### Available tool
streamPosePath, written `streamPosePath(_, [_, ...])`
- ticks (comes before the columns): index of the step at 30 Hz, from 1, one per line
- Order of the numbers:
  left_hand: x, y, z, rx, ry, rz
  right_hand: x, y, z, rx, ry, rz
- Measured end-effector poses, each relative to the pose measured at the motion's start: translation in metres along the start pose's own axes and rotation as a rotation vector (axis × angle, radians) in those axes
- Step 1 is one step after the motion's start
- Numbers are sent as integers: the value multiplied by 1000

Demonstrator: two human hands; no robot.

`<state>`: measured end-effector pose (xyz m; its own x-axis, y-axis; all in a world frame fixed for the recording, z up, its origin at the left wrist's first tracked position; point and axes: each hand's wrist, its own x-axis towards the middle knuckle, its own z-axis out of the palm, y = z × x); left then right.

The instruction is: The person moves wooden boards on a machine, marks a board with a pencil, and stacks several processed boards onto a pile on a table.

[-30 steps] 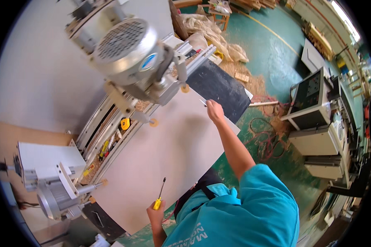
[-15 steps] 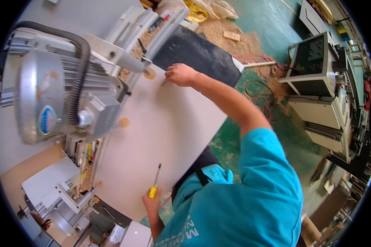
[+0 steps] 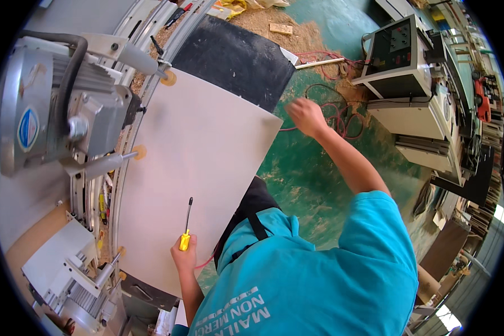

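A white panel (image 3: 190, 145) lies flat in front of me along the machine. My left hand (image 3: 183, 259) is closed around the yellow handle of an air blow gun (image 3: 185, 241) above the panel's near part. The gun's thin metal nozzle ends in a black tip and points away from me; a red hose shows beside that hand. Off the panel's right edge, over the green floor, hangs my right hand (image 3: 307, 116). It touches nothing that I can see. Motion smears its fingers, which look bent.
On the left, a large grey motor (image 3: 45, 112) overhangs the panel's side, with round tan pads on rods at the panel's edge. A black board (image 3: 235, 61) adjoins the far end. Sawdust and red hoses (image 3: 336, 120) lie on the floor near a control cabinet (image 3: 397, 50).
My right hand has left the panel's far part and swung right, past its edge. The left hand still holds the air blow gun over the panel. The whole view has shifted.
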<state>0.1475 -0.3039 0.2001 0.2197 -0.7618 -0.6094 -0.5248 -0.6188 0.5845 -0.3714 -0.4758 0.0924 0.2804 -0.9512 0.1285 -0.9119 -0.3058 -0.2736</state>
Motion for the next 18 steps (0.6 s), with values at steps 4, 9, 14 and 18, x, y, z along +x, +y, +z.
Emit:
streamPosePath(4, [-19,-23,-28,-42,-8,37,10,-26,17,13,45,53])
streamPosePath(9, [-33,-120,-46,-60,-6,197,-30,-82,45,-123,91,285])
streamPosePath(14, [-40,-161,-53,-50,-65,195,-73,-235,74,-88,-144,310])
streamPosePath(18, [-44,-149,-51,-93,-36,194,-76,-310,72,172,-183,12])
